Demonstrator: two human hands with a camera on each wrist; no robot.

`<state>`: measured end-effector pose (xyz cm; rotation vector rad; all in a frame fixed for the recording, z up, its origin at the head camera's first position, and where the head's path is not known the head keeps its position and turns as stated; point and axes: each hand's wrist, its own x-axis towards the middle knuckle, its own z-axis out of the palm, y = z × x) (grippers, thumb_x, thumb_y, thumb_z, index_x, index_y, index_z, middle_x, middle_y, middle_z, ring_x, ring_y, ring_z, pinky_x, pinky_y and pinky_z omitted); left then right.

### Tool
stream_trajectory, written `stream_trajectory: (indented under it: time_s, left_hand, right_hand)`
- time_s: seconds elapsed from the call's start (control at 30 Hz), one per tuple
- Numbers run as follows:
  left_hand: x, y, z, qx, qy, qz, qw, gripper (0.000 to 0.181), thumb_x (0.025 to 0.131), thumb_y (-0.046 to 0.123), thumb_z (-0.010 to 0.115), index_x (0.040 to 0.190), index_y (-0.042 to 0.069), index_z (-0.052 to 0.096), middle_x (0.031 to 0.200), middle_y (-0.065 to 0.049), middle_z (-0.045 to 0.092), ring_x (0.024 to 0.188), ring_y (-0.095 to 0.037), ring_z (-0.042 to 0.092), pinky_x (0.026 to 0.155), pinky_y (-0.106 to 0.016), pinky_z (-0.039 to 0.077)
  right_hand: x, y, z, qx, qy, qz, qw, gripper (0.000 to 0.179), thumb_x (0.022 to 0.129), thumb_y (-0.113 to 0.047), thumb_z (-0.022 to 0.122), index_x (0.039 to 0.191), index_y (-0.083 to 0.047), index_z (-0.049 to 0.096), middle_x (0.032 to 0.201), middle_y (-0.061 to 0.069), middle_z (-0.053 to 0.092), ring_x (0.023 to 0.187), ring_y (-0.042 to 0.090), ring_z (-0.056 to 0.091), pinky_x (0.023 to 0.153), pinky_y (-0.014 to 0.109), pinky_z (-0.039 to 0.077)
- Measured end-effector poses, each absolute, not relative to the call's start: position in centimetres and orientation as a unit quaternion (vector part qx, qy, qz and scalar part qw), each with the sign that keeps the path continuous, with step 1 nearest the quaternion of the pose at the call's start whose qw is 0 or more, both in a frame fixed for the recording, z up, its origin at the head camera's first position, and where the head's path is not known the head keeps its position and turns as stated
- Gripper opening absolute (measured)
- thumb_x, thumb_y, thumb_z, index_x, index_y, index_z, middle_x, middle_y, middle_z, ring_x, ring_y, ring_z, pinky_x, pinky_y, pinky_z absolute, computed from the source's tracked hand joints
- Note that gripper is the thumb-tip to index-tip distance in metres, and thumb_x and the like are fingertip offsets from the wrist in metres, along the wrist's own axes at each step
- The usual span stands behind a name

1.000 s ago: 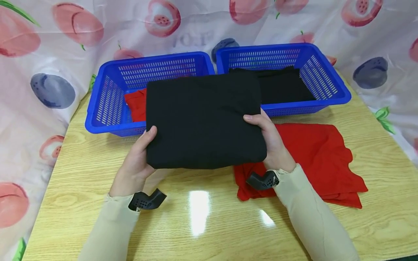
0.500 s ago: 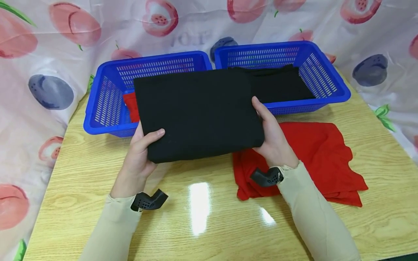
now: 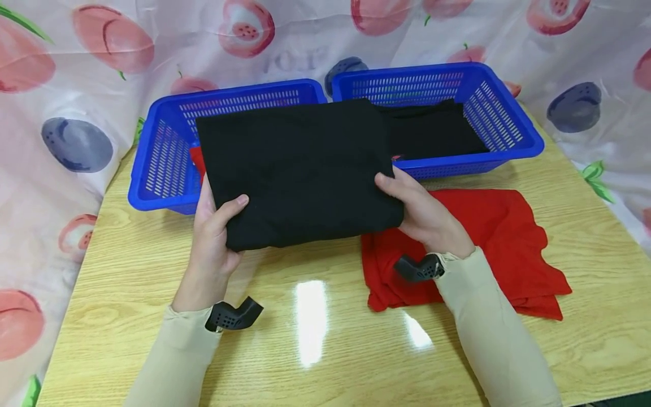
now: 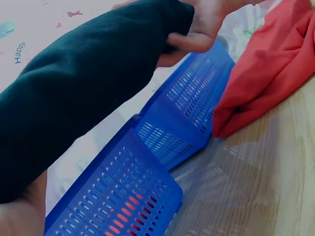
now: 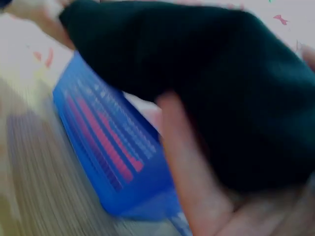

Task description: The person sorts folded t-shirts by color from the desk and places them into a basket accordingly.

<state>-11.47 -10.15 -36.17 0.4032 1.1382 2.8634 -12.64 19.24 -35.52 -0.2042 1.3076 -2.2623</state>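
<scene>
A folded black cloth (image 3: 300, 175) is held up between both hands, raised above the table and in front of the baskets. The left hand (image 3: 211, 237) grips its left edge, thumb on top and the other fingers behind. At the opposite edge the right hand (image 3: 427, 209) pinches it the same way. In the left wrist view the cloth (image 4: 83, 73) looks thick and rounded along its fold. The right wrist view is blurred, but the right thumb (image 5: 182, 157) lies against the cloth. Most fingers are hidden behind it.
Two blue baskets stand at the back: the left basket (image 3: 139, 186) has red cloth (image 3: 198, 161) in it, the right basket (image 3: 529, 144) black cloth (image 3: 432, 133). A red garment (image 3: 493, 243) lies on the wooden table (image 3: 356, 362) at right. A fruit-print sheet (image 3: 300, 34) hangs behind.
The black cloth has moved left and slightly up, over more of the left basket. The right thumb shifted to its edge, then back onto its face. The baskets and red garment stay put.
</scene>
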Motion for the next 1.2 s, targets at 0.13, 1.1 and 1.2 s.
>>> stream_trajectory:
  time_s: [0.13,1.1,1.2]
  left_hand:
    - [-11.4,-10.0,-36.1,0.122,0.379,0.917,0.002,0.06,0.086,-0.015,0.038,0.137,0.017,0.033,0.129,-0.017,0.038,0.098,-0.03,0.057,0.074,-0.042,0.047]
    - [-11.3,-9.2,-37.5,0.154,0.599,0.768,0.166,0.069,0.086,0.002,0.054,0.137,0.026,0.015,0.134,-0.01,0.035,0.114,-0.028,0.046,0.086,-0.037,0.045]
    - [-11.2,-9.0,-37.4,0.156,0.598,0.763,0.188,0.067,0.086,0.003,0.055,0.135,0.025,0.016,0.13,-0.013,0.037,0.108,-0.031,0.05,0.076,-0.047,0.048]
  right_hand:
    - [-12.9,19.5,-35.2,-0.079,0.573,-0.775,0.255,0.055,0.088,-0.012,0.055,0.135,-0.016,0.027,0.126,0.013,0.043,0.103,0.027,0.053,0.086,0.036,0.045]
    - [-13.3,18.5,-35.4,-0.065,0.503,-0.861,0.025,0.05,0.087,0.002,0.052,0.133,-0.014,0.039,0.133,0.014,0.038,0.104,0.027,0.054,0.081,0.036,0.047]
    - [-13.2,18.6,-35.4,-0.063,0.492,-0.868,0.017,0.051,0.087,0.002,0.051,0.134,-0.014,0.039,0.133,0.014,0.038,0.105,0.027,0.053,0.082,0.036,0.046]
